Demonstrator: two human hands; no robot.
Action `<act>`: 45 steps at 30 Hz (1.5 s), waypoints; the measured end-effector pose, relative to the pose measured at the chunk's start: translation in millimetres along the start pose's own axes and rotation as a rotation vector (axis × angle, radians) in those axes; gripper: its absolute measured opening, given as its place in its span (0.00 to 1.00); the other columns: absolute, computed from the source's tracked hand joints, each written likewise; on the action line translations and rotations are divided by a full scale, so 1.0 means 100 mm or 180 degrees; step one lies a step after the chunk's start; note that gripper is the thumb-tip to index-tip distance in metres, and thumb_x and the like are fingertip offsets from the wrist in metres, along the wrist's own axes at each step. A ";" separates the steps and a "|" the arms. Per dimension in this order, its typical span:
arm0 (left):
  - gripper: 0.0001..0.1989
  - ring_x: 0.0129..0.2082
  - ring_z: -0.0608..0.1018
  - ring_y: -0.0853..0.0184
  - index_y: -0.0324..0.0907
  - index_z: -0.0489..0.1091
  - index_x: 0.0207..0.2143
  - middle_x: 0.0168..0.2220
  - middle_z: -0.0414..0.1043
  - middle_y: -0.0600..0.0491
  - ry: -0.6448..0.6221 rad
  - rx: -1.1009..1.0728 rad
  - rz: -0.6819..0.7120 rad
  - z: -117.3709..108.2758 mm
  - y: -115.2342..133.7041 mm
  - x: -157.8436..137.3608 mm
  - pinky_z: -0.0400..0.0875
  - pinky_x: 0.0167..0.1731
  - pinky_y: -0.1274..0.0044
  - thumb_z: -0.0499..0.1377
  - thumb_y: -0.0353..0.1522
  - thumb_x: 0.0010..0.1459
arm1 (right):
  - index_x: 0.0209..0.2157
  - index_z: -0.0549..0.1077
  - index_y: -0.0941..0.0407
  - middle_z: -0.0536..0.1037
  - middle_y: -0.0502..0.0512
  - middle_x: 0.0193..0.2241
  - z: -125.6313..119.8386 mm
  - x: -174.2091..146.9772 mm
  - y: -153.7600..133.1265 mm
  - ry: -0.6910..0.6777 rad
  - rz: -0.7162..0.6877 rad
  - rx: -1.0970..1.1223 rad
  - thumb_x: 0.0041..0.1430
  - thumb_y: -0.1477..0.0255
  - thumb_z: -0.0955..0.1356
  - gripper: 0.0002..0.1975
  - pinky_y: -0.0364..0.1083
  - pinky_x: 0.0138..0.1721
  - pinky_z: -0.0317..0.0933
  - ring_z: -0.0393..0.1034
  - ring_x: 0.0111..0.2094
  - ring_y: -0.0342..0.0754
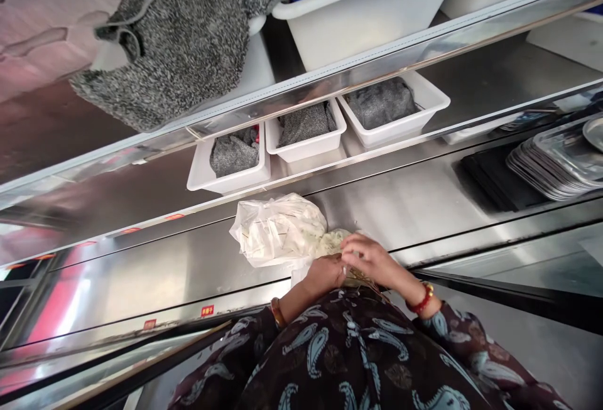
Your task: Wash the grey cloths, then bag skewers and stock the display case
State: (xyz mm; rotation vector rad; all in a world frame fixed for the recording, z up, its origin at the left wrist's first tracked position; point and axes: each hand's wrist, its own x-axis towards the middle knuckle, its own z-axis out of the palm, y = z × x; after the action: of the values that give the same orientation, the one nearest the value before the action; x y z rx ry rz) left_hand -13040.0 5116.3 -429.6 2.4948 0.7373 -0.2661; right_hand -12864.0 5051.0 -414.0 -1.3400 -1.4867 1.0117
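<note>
My left hand [326, 274] is closed at the front edge of the steel counter, its fingers curled down beside a clear bag with pale greenish contents [333, 242]. What it grips is hidden. Close against it, my right hand [370, 259] has its fingers bent together in a pinch, and I cannot make out what is between them. Thin brown stick-like ends [365, 280] show beneath my right hand, near my body. Just left of the greenish bag lies a larger white plastic bag [280, 229], full of pale contents.
Three white bins with grey cloths, a left bin [200, 168], a middle bin [313, 149] and a right bin [391, 132], line the shelf behind the counter [155, 256]. Metal trays [565, 159] are stacked at right. A grey cloth [188, 39] drapes over the upper shelf.
</note>
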 end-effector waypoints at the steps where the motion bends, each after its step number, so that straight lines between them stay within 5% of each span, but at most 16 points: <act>1: 0.14 0.36 0.78 0.61 0.40 0.72 0.38 0.36 0.76 0.48 0.0012 0.0112 0.0126 0.03 -0.01 -0.01 0.72 0.37 0.73 0.47 0.35 0.66 | 0.43 0.75 0.52 0.74 0.57 0.49 -0.07 0.07 0.05 -0.0012 0.0093 0.0085 0.68 0.56 0.59 0.19 0.52 0.54 0.62 0.69 0.51 0.52; 5: 0.17 0.35 0.78 0.63 0.40 0.71 0.36 0.34 0.75 0.49 0.0141 0.0308 0.0343 0.10 -0.07 -0.06 0.73 0.35 0.75 0.45 0.36 0.67 | 0.66 0.56 0.53 0.57 0.59 0.66 -0.13 0.35 0.31 -0.0089 0.0605 0.0188 0.67 0.49 0.53 0.34 0.57 0.66 0.47 0.52 0.66 0.54; 10: 0.17 0.41 0.78 0.63 0.39 0.71 0.43 0.40 0.77 0.46 0.0646 -0.0100 0.0500 0.14 -0.16 -0.09 0.74 0.44 0.72 0.45 0.35 0.67 | 0.63 0.63 0.53 0.57 0.55 0.66 0.13 0.18 0.37 -0.1215 0.0486 -0.0158 0.67 0.47 0.50 0.35 0.58 0.69 0.37 0.44 0.68 0.53; 13: 0.17 0.45 0.78 0.63 0.39 0.70 0.45 0.43 0.77 0.45 0.0812 -0.0397 0.0580 0.11 -0.17 -0.11 0.73 0.48 0.72 0.44 0.34 0.68 | 0.62 0.65 0.52 0.62 0.54 0.64 0.06 -0.02 0.29 -0.1365 0.0291 -0.0099 0.69 0.49 0.50 0.33 0.56 0.68 0.39 0.49 0.67 0.51; 19: 0.19 0.35 0.76 0.64 0.40 0.69 0.33 0.34 0.73 0.48 0.0513 -0.0342 0.0251 -0.02 -0.14 -0.11 0.73 0.39 0.72 0.42 0.37 0.68 | 0.59 0.69 0.51 0.65 0.54 0.62 -0.10 0.07 0.26 -0.0346 0.0424 0.0330 0.67 0.47 0.47 0.36 0.57 0.67 0.44 0.53 0.66 0.53; 26: 0.16 0.39 0.75 0.64 0.41 0.69 0.37 0.37 0.74 0.48 0.0559 -0.0801 0.0207 -0.06 -0.13 -0.04 0.70 0.44 0.71 0.44 0.36 0.68 | 0.52 0.75 0.51 0.73 0.54 0.56 -0.03 -0.13 0.36 -0.0403 0.0565 0.0664 0.66 0.47 0.54 0.31 0.56 0.65 0.50 0.62 0.61 0.53; 32: 0.18 0.32 0.72 0.65 0.43 0.63 0.27 0.28 0.67 0.53 0.0573 -0.0757 0.0023 -0.07 -0.12 0.00 0.68 0.37 0.74 0.43 0.39 0.68 | 0.43 0.75 0.56 0.79 0.59 0.37 -0.12 -0.62 0.62 0.1066 0.1635 0.0502 0.64 0.43 0.52 0.35 0.52 0.37 0.70 0.74 0.36 0.53; 35: 0.18 0.32 0.72 0.65 0.44 0.61 0.27 0.27 0.66 0.53 0.0559 -0.0772 0.0022 -0.07 -0.10 0.00 0.67 0.36 0.74 0.43 0.39 0.68 | 0.38 0.72 0.56 0.77 0.55 0.29 0.12 -0.77 0.71 0.0822 0.1959 0.0786 0.62 0.42 0.52 0.34 0.49 0.30 0.69 0.73 0.28 0.50; 38: 0.18 0.32 0.72 0.65 0.44 0.61 0.26 0.27 0.66 0.53 0.0580 -0.0771 -0.0006 -0.08 -0.10 0.00 0.67 0.36 0.74 0.43 0.39 0.67 | 0.40 0.72 0.56 0.79 0.57 0.35 0.26 -0.81 0.71 0.0415 0.1792 0.1381 0.63 0.43 0.52 0.34 0.49 0.37 0.70 0.75 0.37 0.51; 41: 0.19 0.31 0.71 0.65 0.44 0.61 0.26 0.27 0.65 0.54 0.0596 -0.0793 -0.0042 -0.09 -0.10 -0.01 0.67 0.35 0.74 0.43 0.40 0.67 | 0.41 0.74 0.56 0.79 0.58 0.36 0.13 -0.80 0.67 0.0338 0.1610 0.1147 0.64 0.45 0.54 0.32 0.50 0.39 0.69 0.74 0.38 0.51; 45: 0.19 0.31 0.71 0.66 0.43 0.63 0.27 0.27 0.65 0.54 0.0556 -0.0772 0.0013 -0.07 -0.08 -0.03 0.67 0.36 0.75 0.43 0.40 0.68 | 0.41 0.76 0.55 0.78 0.56 0.33 -0.16 -0.62 0.53 0.0791 0.1015 0.0173 0.65 0.52 0.60 0.23 0.49 0.42 0.66 0.72 0.35 0.50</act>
State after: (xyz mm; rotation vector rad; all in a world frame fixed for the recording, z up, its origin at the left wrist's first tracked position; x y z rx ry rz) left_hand -13046.6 5125.0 -426.1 2.3069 0.7838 0.0427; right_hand -12830.6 4994.4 -464.3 -1.6322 -1.0755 1.0298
